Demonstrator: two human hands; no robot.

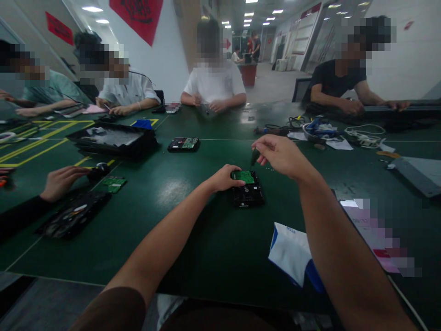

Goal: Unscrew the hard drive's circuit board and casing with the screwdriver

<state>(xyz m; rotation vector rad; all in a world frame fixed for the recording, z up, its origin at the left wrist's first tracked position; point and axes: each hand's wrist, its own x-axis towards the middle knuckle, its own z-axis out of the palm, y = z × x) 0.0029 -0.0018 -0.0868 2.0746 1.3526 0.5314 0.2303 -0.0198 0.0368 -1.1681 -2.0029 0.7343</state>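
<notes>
A black hard drive (248,195) with a green circuit board (244,177) on its far part lies on the green table in front of me. My left hand (225,178) grips the drive at its left side, thumb over the board's near edge. Above the far right corner of the drive, my right hand (275,154) pinches a dark screwdriver (255,157) pointing downward. Its tip is too small to tell whether it touches a screw. Several tiny bright bits, perhaps screws (269,168), lie just right of the drive.
Another drive (183,144) lies farther back, near a black tray (112,140). At left a co-worker's hand (65,181) is near a circuit board (115,184) and an opened black casing (74,214). Cables (320,128), a white-and-blue packet (291,250) and a phone (372,234) lie to the right.
</notes>
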